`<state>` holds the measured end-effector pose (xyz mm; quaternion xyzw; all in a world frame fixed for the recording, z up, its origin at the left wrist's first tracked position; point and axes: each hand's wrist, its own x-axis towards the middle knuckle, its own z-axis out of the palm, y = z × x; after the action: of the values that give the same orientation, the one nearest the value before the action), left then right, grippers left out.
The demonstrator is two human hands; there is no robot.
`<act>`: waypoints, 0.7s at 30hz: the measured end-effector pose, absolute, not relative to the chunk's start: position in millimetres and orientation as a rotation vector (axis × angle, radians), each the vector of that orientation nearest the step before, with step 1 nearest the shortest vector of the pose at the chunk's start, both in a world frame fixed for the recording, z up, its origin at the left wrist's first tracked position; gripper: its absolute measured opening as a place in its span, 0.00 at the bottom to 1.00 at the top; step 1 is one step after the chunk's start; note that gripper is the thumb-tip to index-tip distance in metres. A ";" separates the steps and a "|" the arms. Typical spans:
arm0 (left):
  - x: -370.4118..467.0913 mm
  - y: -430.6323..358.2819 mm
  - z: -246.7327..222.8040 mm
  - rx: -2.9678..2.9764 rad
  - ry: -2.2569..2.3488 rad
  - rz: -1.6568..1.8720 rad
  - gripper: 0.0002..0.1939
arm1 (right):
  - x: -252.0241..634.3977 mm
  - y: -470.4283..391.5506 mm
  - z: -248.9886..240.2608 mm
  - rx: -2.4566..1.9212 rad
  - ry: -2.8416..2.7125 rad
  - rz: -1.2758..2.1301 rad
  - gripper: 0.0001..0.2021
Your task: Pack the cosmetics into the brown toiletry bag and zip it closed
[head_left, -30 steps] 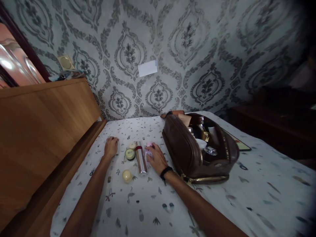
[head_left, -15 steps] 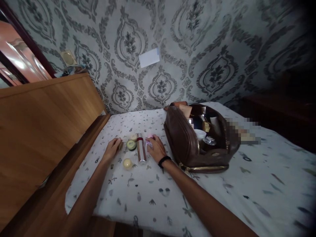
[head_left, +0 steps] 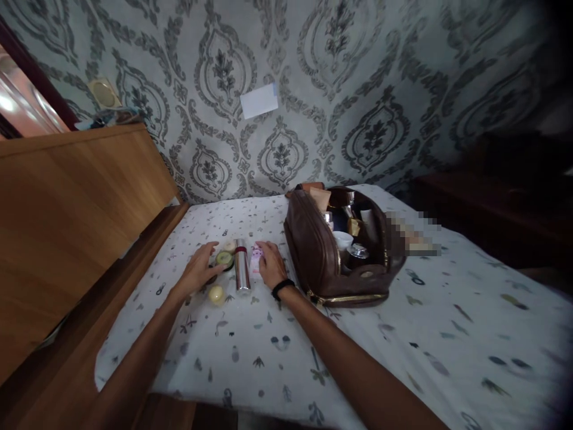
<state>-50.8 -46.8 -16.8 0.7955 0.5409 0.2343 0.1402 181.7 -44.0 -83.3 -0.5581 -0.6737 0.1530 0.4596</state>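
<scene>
Silver tube (head_left: 242,270) was flanked by an open left hand (head_left: 199,270) beside a green jar (head_left: 224,260) and a half-open right hand (head_left: 271,264) at a pink packet (head_left: 256,261).

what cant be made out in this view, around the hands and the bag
All in the head view:
- left palm: underside turned away, hidden by the hand itself
- pink item: print too small, right hand beside it
- brown bag: floor hidden by contents
- flat item: masked by pixel blocks
</scene>
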 end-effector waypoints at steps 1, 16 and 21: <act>-45.9 -41.6 -16.7 2.335 1.550 0.667 0.34 | 182.3 -43.1 -84.4 -1.368 -1.652 0.368 0.27; -8.1 10.4 -25.7 2.277 1.749 0.559 0.14 | 186.9 -41.6 -88.4 -1.320 -1.646 0.380 0.24; -18.6 7.0 -10.9 2.184 1.658 0.698 0.15 | 188.7 -42.1 -87.2 -1.323 -1.623 0.408 0.22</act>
<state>-18.6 7.0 -10.9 0.7626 0.5788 0.2436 0.1554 188.7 -42.1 -87.2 -0.5431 -0.6661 0.1675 0.4831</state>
